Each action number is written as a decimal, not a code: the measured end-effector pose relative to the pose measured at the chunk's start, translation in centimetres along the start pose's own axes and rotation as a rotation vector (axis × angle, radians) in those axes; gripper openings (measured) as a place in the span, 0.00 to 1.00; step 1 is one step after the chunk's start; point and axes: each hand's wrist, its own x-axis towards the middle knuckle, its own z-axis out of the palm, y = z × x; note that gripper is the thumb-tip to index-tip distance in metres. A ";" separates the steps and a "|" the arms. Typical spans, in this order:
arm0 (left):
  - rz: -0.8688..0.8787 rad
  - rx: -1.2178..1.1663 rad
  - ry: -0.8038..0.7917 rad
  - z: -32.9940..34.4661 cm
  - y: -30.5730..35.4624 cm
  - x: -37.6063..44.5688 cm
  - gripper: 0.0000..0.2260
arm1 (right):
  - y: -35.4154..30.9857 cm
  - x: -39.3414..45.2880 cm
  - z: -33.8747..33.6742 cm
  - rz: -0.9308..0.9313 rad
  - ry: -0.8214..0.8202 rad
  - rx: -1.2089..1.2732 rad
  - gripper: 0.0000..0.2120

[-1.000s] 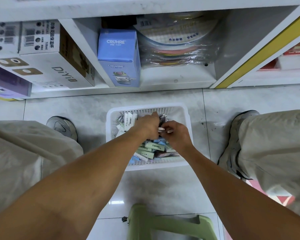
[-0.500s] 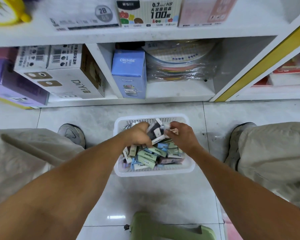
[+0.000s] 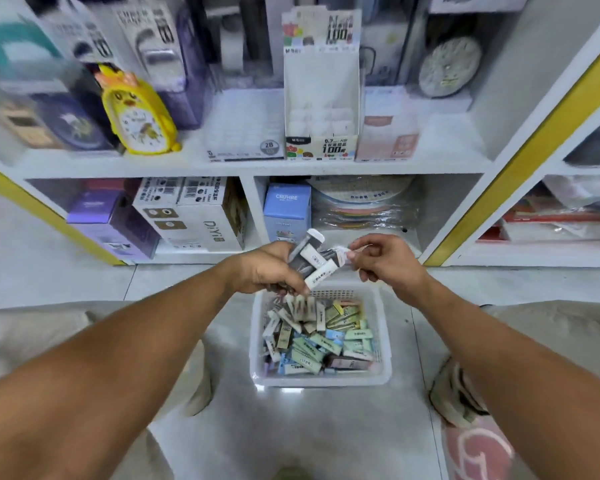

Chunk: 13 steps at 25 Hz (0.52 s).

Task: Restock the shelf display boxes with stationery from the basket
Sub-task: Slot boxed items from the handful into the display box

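Left hand (image 3: 267,268) gripping a fan of small boxes (image 3: 312,258), right hand (image 3: 385,261) pinching one end. Display box (image 3: 321,98) straight up ahead on the shelf's front edge, above the basket (image 3: 383,341).

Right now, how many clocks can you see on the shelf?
2. A yellow chick-shaped alarm clock stands on the left of the upper shelf. A round grey clock stands at the back right of that shelf. More may be hidden inside the blurred boxes.
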 end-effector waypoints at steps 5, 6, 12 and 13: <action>0.111 -0.033 0.149 -2.9 7.1 -6.6 0.13 | -10.1 -1.9 -1.5 -0.150 -0.002 0.042 0.11; 0.127 -0.049 0.176 -3.5 8.5 -7.8 0.13 | -11.9 -2.3 -1.6 -0.182 -0.007 0.035 0.13; 0.170 -0.169 0.363 -6.3 14.6 -11.8 0.13 | -19.7 -3.6 -2.5 -0.277 -0.013 0.031 0.10; 0.169 -0.182 0.386 -6.7 15.4 -12.1 0.13 | -20.6 -3.4 -2.5 -0.286 -0.001 0.020 0.09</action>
